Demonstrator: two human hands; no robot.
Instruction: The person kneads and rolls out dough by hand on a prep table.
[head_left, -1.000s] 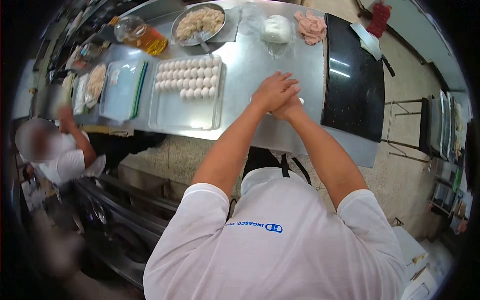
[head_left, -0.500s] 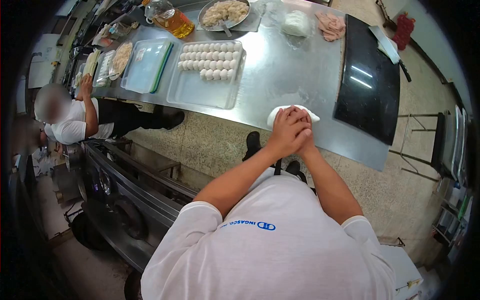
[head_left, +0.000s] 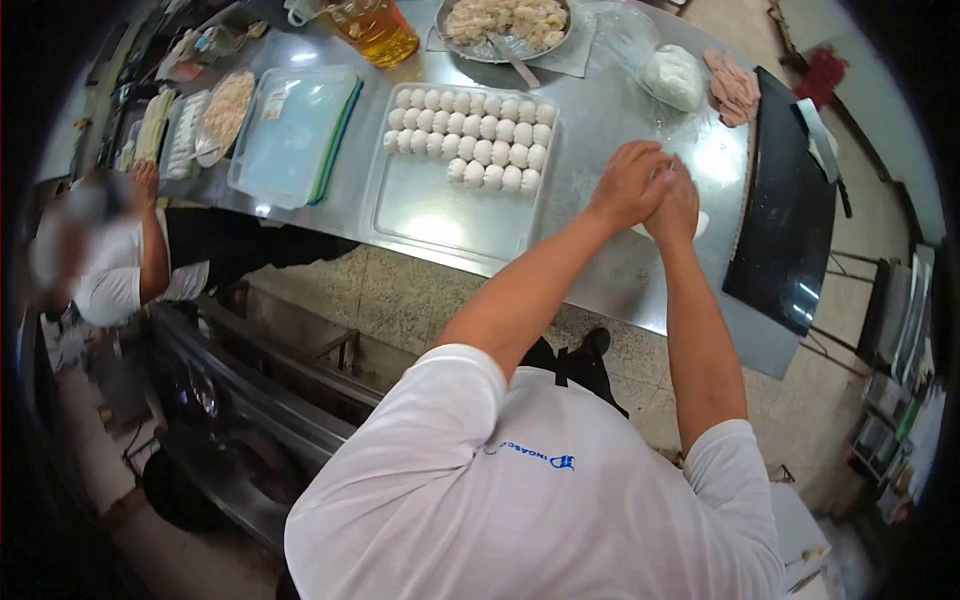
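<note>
My left hand (head_left: 625,182) lies on top of my right hand (head_left: 677,202), and both press down on a white lump of dough (head_left: 699,224) on the steel counter (head_left: 600,270). Only a sliver of the dough shows past my right hand. Left of my hands stands a metal tray (head_left: 440,205) with rows of several small white dough balls (head_left: 475,150) at its far end.
A second dough lump (head_left: 673,76), pink meat slices (head_left: 733,90) and a bowl of filling (head_left: 505,22) sit at the back. A black slab (head_left: 785,215) with a cleaver (head_left: 818,135) lies to the right. A lidded container (head_left: 290,130) and an oil bottle (head_left: 378,25) stand left. Another person (head_left: 110,260) works at far left.
My stacked hands have pushed forward across the counter over the dough, arms stretching out. The view has swung, so the tray sits nearer the middle.
</note>
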